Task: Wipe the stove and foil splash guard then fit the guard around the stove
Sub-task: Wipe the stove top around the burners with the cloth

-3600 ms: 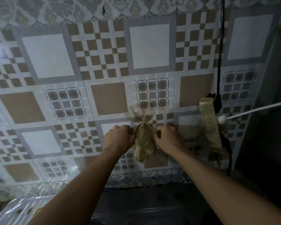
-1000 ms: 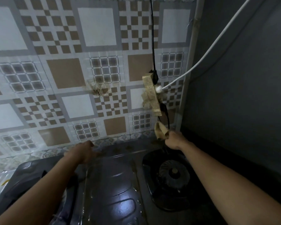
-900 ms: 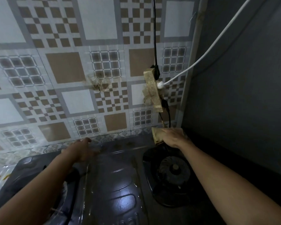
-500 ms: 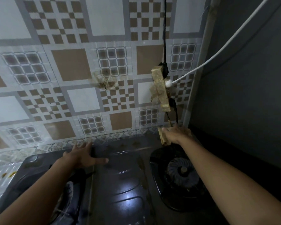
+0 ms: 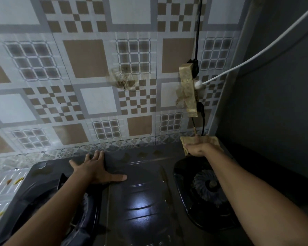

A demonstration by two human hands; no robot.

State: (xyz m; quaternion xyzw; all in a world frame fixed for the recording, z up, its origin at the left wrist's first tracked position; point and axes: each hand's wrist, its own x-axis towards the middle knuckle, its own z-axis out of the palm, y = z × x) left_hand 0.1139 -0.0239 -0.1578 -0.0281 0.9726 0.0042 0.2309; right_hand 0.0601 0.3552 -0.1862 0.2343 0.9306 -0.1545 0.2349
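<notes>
A dark, glossy two-burner stove (image 5: 142, 197) fills the lower half of the view, with greasy spots along its back edge. My left hand (image 5: 94, 167) lies flat on the stove top between the burners, fingers spread. My right hand (image 5: 199, 148) presses a tan cloth (image 5: 214, 139) onto the stove's back right corner, just behind the right burner (image 5: 209, 187). The patterned, shiny splash guard (image 5: 89, 96) stands against the wall behind the stove, with a brown stain and a small hook (image 5: 123, 84) near its middle.
A grimy power strip (image 5: 188, 89) hangs on the wall above my right hand, with a black cable (image 5: 197, 29) and a white cable (image 5: 256, 54) plugged in. A dark wall (image 5: 277, 103) closes the right side. A shiny patterned sheet (image 5: 2, 187) lies left of the stove.
Earlier both hands held the cloth up against the guard. Since then the right hand brought the cloth down onto the stove's back right corner, and the left hand settled flat on the stove top.
</notes>
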